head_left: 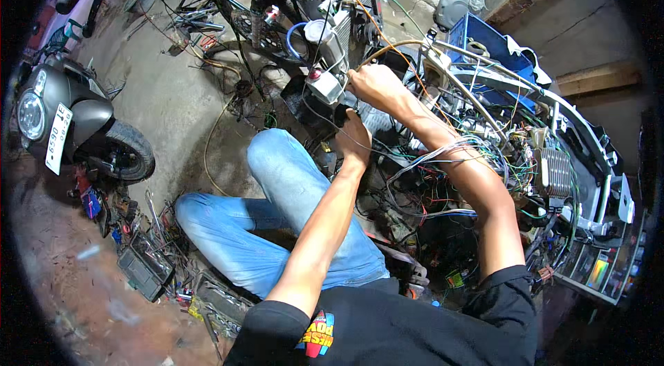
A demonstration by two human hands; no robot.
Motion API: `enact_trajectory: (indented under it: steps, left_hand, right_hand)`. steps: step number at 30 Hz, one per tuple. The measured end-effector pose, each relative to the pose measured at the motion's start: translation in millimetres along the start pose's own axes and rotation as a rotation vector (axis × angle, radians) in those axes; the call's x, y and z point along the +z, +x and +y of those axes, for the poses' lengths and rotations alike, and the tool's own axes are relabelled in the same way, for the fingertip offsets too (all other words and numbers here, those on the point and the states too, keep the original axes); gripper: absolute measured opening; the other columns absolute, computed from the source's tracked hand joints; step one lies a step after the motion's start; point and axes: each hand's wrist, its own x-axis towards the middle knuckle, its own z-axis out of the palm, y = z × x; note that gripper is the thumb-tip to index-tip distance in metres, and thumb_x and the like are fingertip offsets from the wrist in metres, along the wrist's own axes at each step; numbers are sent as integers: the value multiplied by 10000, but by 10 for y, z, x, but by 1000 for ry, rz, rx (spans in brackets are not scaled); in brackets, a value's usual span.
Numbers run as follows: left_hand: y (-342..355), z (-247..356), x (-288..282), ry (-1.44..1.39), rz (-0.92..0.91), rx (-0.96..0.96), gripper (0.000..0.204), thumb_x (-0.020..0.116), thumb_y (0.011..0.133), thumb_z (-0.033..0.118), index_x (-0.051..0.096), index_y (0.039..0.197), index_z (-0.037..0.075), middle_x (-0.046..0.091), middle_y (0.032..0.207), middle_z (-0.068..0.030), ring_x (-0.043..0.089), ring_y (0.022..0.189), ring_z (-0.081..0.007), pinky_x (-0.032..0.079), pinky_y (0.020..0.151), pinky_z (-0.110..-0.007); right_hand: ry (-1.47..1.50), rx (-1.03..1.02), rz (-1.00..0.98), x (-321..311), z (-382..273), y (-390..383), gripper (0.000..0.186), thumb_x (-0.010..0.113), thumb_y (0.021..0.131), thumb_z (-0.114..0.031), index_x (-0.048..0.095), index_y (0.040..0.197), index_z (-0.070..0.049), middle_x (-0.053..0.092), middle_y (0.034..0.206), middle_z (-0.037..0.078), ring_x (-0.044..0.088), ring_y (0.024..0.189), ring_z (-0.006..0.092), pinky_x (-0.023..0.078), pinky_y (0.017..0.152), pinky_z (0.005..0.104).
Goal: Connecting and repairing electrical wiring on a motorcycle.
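A stripped motorcycle stands in front of me, with a finned radiator (pixel 342 32) and a pale canister (pixel 317 32) behind its front wheel (pixel 238 6). Below them sits a small silvery box with a red top (pixel 324 87). My right hand (pixel 379 88) is closed beside the box, fingers curled at the radiator's lower end. Just under the box, my left hand (pixel 354 138) is closed against a dark part. What either hand grips is hidden. Loose multicoloured wires (pixel 449 155) run beneath and across my right forearm.
A grey scooter (pixel 83 113) stands at the left. Blue crate (pixel 470 37) and bare frame tubes lie at the right. An open dark toolbox (pixel 145 272) and scattered tools lie at lower left. A hose (pixel 209 151) crosses the floor, and cables hang overhead.
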Motion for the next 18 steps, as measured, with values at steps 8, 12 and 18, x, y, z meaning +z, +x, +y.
enact_trajectory:
  steps: [8,12,18]
  left_hand:
    - [-14,35,-98,-142,16,-40,331,558,952,295,493,1065,-9,682,826,-226,698,786,-377,569,653,-466]
    - [43,12,-185,-136,-2,-85,416,584,947,425,595,959,9,683,800,-225,693,751,-392,567,669,-476]
    - [41,-11,-207,-168,-37,-88,397,569,958,409,651,892,26,681,776,-224,683,732,-412,550,642,-488]
  right_hand:
    - [-101,-118,-266,78,78,52,194,579,861,-171,622,926,7,673,905,217,692,832,360,572,707,438]
    - [-180,-150,-397,66,24,147,170,587,852,-149,591,953,-12,683,742,176,704,723,334,571,633,441]
    - [-261,-131,-277,67,-2,171,162,624,832,-160,720,772,-45,707,751,161,725,725,298,582,602,420]
